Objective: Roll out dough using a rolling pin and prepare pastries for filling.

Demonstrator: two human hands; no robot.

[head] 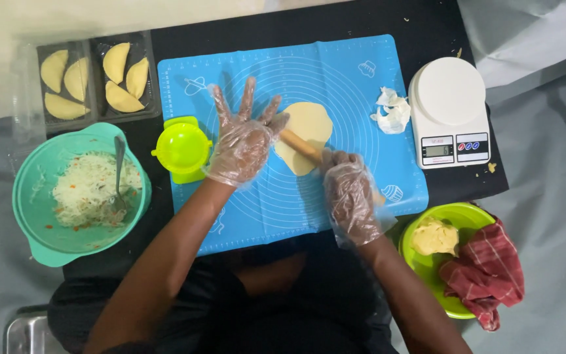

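A flat round of pale dough [309, 124] lies on the blue silicone mat [355, 85]. A wooden rolling pin [301, 145] rests across it at a slant. My left hand [240, 134], in a clear plastic glove, presses flat on the pin's upper left end with fingers spread. The palm of my right hand [348, 193], also gloved, lies over the pin's lower right end, fingers curled on it.
A yellow-green dumpling press [183, 148] sits at the mat's left edge. Left of it stand a teal bowl [34, 196] of shredded filling with a spoon and a black tray [96, 82] of folded dumplings. A white scale [450, 108], crumpled paper [391, 108] and a green bowl [453, 213] with dough and red cloth are on the right.
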